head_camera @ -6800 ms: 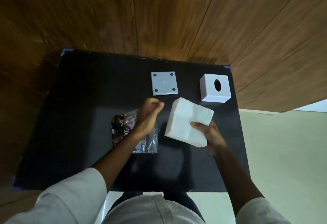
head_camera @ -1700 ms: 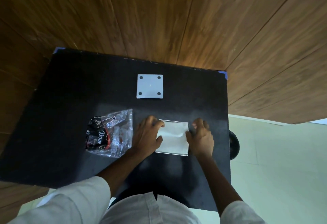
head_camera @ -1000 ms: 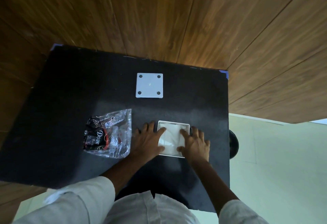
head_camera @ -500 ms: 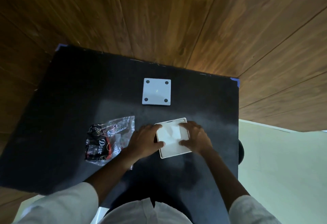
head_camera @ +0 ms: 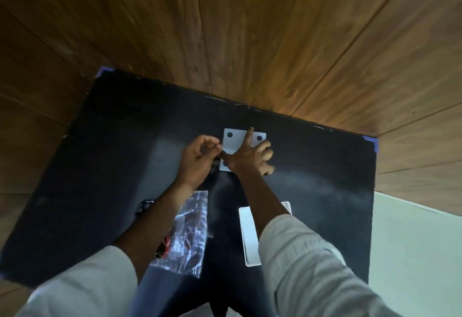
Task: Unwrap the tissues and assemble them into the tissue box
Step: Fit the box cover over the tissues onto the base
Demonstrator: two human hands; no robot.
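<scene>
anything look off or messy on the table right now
Only the empty plastic wrapper, lying crumpled on the black table under the left forearm. The tissue box sits nearer the person, while both hands reach the base plate; nothing looks spilled or damaged.

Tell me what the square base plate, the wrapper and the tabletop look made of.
Base plate: likely smooth white plastic, flat, rigid, with dark round pads. Wrapper: thin clear plastic film, crinkled and glinting. Tabletop: matte black, possibly fabric or board; unclear.
</scene>
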